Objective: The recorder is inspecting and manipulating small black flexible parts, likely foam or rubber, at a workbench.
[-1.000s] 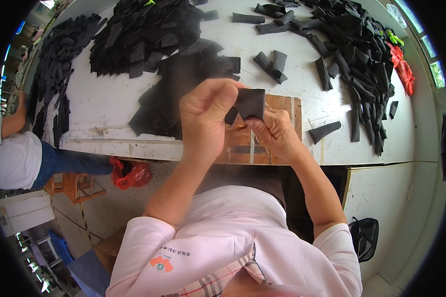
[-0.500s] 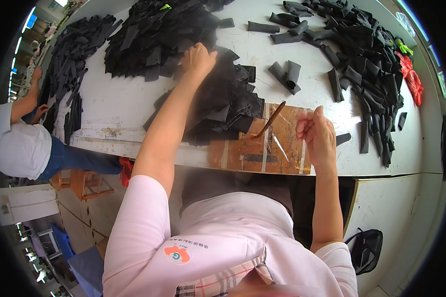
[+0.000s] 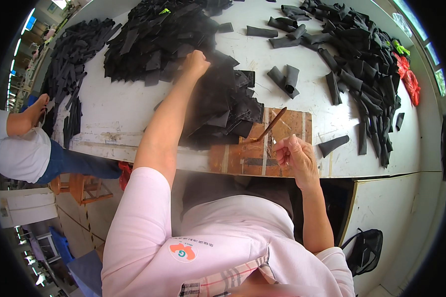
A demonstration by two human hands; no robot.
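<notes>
My left hand (image 3: pixel 195 63) reaches far over the heap of flat black fabric pieces (image 3: pixel 213 94), its fingers curled closed. Their tips are hidden, so whatever they pinch cannot be made out. Close to the table's front edge, my right hand (image 3: pixel 298 156) is closed above a worn brown board (image 3: pixel 228 156). A bright sliver of a thin silvery tool (image 3: pixel 274 141) shows at its fingertips; the remainder is covered by the hand. Just left of that, a slim dark brown stick (image 3: pixel 272 124) slants up from the board. A rolled black fabric piece (image 3: pixel 333 145) lies right of my right hand.
More rolled black pieces (image 3: pixel 366 84) are heaped along the table's right side, beside a red plastic bag (image 3: pixel 408 79). Two rolls (image 3: pixel 285 79) lie mid-table. At far left a co-worker (image 3: pixel 22 143) stands by another black heap (image 3: pixel 77 49). A wooden stool (image 3: pixel 86 188) stands below.
My right hand has come down and left onto the board, where the silvery tool lay; a rolled piece now shows beside it. My left hand has shifted slightly on the heap. The co-worker's arm has moved.
</notes>
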